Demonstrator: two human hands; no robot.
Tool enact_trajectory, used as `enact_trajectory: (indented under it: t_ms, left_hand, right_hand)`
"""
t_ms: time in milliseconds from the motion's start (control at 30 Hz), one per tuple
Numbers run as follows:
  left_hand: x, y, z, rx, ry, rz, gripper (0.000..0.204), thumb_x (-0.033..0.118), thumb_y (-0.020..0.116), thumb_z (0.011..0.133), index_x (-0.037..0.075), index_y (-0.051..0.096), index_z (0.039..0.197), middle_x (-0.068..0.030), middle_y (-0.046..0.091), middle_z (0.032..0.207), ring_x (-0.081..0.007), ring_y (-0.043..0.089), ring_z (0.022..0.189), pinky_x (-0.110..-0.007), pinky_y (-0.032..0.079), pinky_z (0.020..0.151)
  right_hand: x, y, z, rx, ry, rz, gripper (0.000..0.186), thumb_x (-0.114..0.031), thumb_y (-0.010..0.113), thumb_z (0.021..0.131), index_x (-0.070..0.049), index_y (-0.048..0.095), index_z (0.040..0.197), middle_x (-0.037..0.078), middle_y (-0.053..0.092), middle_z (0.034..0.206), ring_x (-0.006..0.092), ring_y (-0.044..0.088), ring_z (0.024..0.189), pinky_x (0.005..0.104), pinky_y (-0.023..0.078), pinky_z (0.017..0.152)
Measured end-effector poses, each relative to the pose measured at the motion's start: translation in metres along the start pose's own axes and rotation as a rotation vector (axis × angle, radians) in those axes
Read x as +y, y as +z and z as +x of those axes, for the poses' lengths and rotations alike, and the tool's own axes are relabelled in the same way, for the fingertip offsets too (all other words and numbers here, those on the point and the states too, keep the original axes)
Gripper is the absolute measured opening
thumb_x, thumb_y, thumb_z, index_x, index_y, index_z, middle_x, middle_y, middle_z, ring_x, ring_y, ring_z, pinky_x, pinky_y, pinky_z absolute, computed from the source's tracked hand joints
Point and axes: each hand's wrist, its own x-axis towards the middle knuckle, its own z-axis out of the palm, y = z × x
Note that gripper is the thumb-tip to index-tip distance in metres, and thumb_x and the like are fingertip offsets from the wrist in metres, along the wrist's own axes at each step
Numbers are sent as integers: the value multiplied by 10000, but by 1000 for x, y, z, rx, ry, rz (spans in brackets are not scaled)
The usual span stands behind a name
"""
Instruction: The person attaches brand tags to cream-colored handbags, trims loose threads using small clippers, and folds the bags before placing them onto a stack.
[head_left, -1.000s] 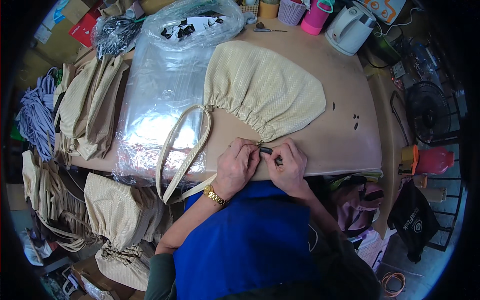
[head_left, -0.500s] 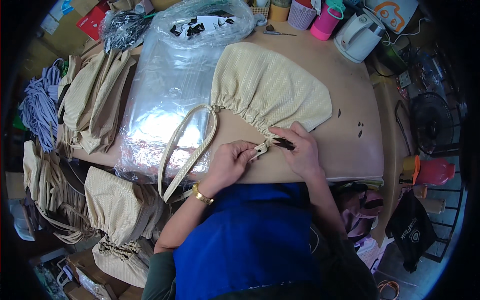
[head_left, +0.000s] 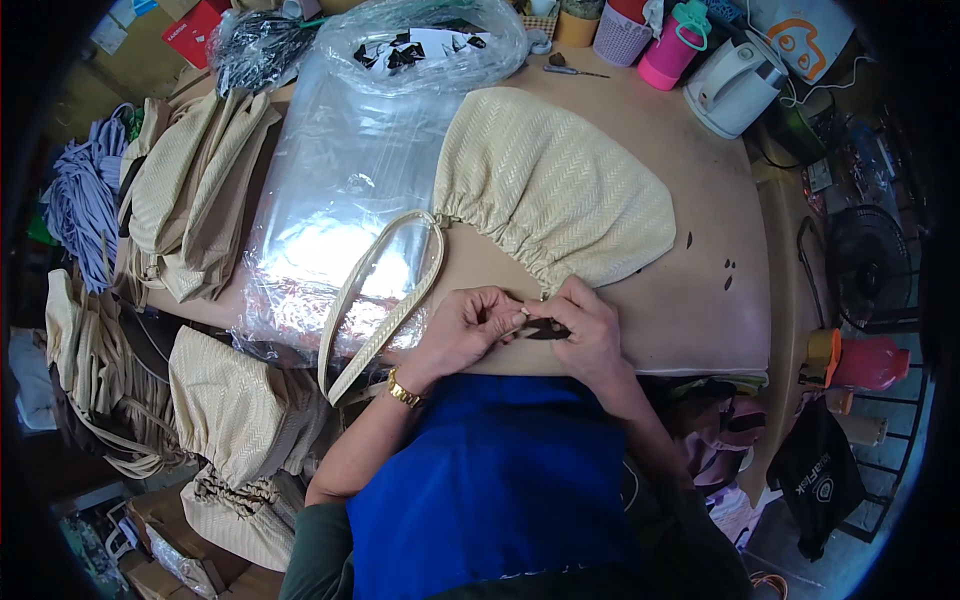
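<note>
The cream bag (head_left: 555, 185) lies flat on the counter (head_left: 715, 320), with its long way running slanted from the top left down to the lower right, its crinkly, bunched-up mouth facing down and left, and its smooth, wide bottom facing up and right. Its strap (head_left: 395, 333) makes a long loop on the left side. Just below the bunched mouth, the left hand (head_left: 470, 328) pinches a small cream piece (head_left: 520, 316), and the right hand (head_left: 585, 328) grips a little dark thing (head_left: 546, 329), too hidden to tell what it is.
</note>
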Motion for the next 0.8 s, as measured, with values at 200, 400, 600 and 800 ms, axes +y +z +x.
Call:
enact_trajectory:
  t_ms: [200,400,600,800]
  left_hand:
    - [8,17,-35,128,78,198,158,79,742,862,3,673,981,-58,697,852,-95,618,709,-271,493,625]
    - [-7,18,-55,168,356,518,185,43,775,792,18,690,955,-98,668,860,-237,668,733,-325,519,642]
    - [22,26,-32,315,259,483,249,170,774,813,20,708,1001,-106,666,882,-262,658,724,-346,521,660]
    - [-5,26,-10,312,339,613,270,210,798,780,15,693,934,-94,606,788,-263,618,652,-371,499,605]
  right_hand:
    - [10,-2,-10,118,135,175,121,65,678,718,-25,628,781,29,549,735,132,561,613,294,438,546]
    - [30,-60,28,157,442,156,116,-55,690,882,-15,596,828,-12,572,776,41,498,703,207,417,619]
    - [-8,-35,51,86,304,117,196,-151,741,858,-71,646,1008,12,602,880,139,597,746,294,481,654]
    - [-25,-50,21,-247,156,-295,248,-225,741,812,-138,674,1034,51,566,916,268,629,813,411,498,714]
